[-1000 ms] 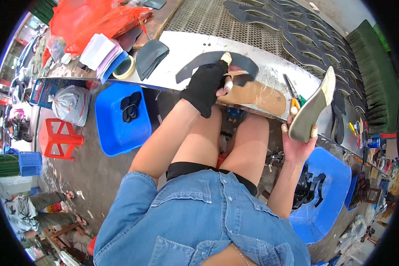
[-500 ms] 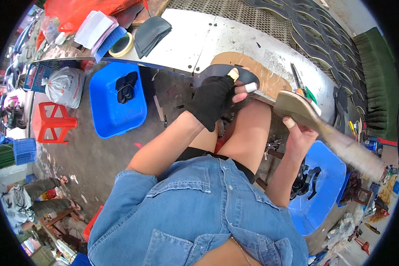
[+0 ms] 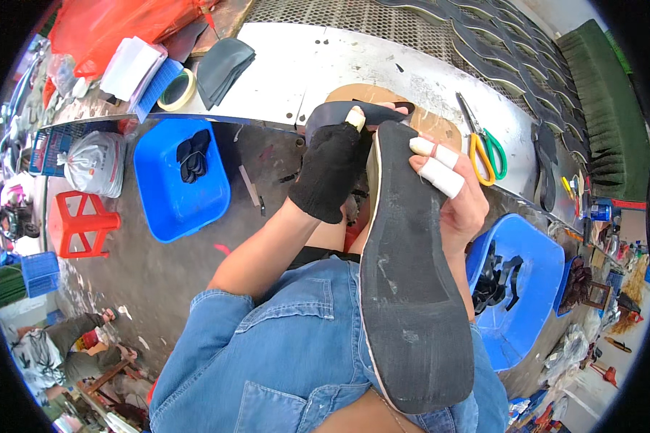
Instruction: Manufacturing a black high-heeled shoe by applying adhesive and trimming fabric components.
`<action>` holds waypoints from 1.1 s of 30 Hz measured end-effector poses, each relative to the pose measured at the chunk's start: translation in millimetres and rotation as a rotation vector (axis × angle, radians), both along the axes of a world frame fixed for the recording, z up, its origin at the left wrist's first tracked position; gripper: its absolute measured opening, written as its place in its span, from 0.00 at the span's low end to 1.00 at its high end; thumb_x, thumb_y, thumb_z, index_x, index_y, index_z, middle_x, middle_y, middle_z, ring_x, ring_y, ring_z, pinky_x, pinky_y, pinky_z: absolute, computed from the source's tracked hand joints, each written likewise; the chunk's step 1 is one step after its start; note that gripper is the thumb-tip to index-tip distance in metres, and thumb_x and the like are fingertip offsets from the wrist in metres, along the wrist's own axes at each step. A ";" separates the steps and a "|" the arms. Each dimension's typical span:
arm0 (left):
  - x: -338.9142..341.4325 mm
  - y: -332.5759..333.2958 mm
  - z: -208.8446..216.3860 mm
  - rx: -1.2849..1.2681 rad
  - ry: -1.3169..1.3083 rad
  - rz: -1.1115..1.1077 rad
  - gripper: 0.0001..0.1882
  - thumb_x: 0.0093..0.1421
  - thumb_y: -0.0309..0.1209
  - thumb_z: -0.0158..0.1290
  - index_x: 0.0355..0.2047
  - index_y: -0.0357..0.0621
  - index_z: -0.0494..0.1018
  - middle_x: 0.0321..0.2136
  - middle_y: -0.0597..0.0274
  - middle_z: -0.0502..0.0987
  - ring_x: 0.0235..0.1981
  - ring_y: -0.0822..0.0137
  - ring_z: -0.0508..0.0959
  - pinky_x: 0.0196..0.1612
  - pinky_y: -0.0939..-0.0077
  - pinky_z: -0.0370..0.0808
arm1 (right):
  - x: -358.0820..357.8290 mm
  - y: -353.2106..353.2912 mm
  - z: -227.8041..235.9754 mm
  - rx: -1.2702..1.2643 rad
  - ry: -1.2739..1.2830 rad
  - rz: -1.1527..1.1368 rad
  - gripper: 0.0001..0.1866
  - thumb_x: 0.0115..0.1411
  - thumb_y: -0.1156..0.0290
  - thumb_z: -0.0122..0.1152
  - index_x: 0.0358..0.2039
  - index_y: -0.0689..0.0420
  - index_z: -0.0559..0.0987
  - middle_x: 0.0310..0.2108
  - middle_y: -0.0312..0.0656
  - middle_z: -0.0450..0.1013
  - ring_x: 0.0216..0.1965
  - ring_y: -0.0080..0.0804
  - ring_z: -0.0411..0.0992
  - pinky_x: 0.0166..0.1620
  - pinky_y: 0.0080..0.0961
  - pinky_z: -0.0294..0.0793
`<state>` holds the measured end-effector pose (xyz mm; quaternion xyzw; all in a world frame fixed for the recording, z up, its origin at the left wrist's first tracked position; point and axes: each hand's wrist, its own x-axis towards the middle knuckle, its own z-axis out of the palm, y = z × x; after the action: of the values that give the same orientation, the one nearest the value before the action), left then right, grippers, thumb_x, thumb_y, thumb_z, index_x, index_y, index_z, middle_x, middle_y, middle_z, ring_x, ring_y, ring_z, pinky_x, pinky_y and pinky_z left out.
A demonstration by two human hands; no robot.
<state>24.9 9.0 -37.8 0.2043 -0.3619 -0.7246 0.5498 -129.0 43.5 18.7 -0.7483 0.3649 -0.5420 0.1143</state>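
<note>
My left hand (image 3: 326, 167), in a black fingerless glove with a wrapped thumb tip, grips a smooth black strap-like piece (image 3: 328, 114) at the table's front edge. My right hand (image 3: 464, 189), with white tape round its fingers, holds a long black shoe sole (image 3: 415, 289) with a pale edge. The sole hangs over my lap, its broad end toward me and its upper end close beside the black piece. Whether the two touch, I cannot tell. Behind my hands lies a tan board (image 3: 368, 92). Scissors (image 3: 478, 141) with yellow and green handles lie to its right.
Dark sheets (image 3: 224, 68), a tape roll (image 3: 173, 105) and papers (image 3: 130, 68) lie at the table's left. Wavy dark strips (image 3: 498, 76) rest on mesh behind. Blue tubs (image 3: 162, 209) (image 3: 509, 339) stand either side, holding black pieces. A red stool (image 3: 87, 220) stands left.
My right hand has brought the sole from the right in over my lap, its broad black face now turned up. The left hand keeps its grip on the black piece. The view has shifted slightly.
</note>
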 end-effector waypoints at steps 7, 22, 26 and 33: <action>-0.8 2.2 10.8 0.039 0.027 -0.020 0.29 0.65 0.50 0.36 0.53 0.36 0.62 0.53 0.54 0.66 0.52 0.66 0.69 0.55 0.72 0.67 | 0.0 -5.9 3.2 -0.031 0.036 0.001 0.15 0.40 0.82 0.63 0.32 0.58 0.80 0.36 0.44 0.76 0.40 0.37 0.75 0.41 0.26 0.70; -3.0 2.9 12.7 0.035 0.060 -0.041 0.28 0.65 0.49 0.37 0.54 0.38 0.61 0.56 0.55 0.64 0.53 0.66 0.68 0.55 0.72 0.67 | -5.5 -8.8 3.6 -0.029 0.063 0.008 0.13 0.42 0.79 0.63 0.32 0.58 0.80 0.35 0.42 0.77 0.40 0.37 0.75 0.43 0.27 0.69; -5.0 4.9 16.7 0.024 0.046 -0.047 0.28 0.65 0.48 0.38 0.54 0.38 0.62 0.55 0.55 0.65 0.53 0.66 0.69 0.54 0.72 0.68 | -6.4 -8.3 7.3 -0.026 0.078 -0.002 0.13 0.43 0.79 0.62 0.33 0.58 0.80 0.35 0.43 0.77 0.39 0.36 0.75 0.43 0.27 0.69; 8.9 -5.8 0.2 0.082 -0.179 -0.071 0.24 0.64 0.45 0.41 0.49 0.36 0.67 0.45 0.53 0.73 0.43 0.68 0.75 0.46 0.76 0.73 | -16.2 -13.4 3.1 -0.012 0.178 -0.044 0.13 0.44 0.80 0.61 0.34 0.58 0.80 0.35 0.44 0.76 0.38 0.36 0.75 0.42 0.26 0.69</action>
<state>33.7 3.2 -37.6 0.2778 -0.3867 -0.7366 0.4803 -145.2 30.0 21.8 -0.7861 0.3868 -0.4778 0.0649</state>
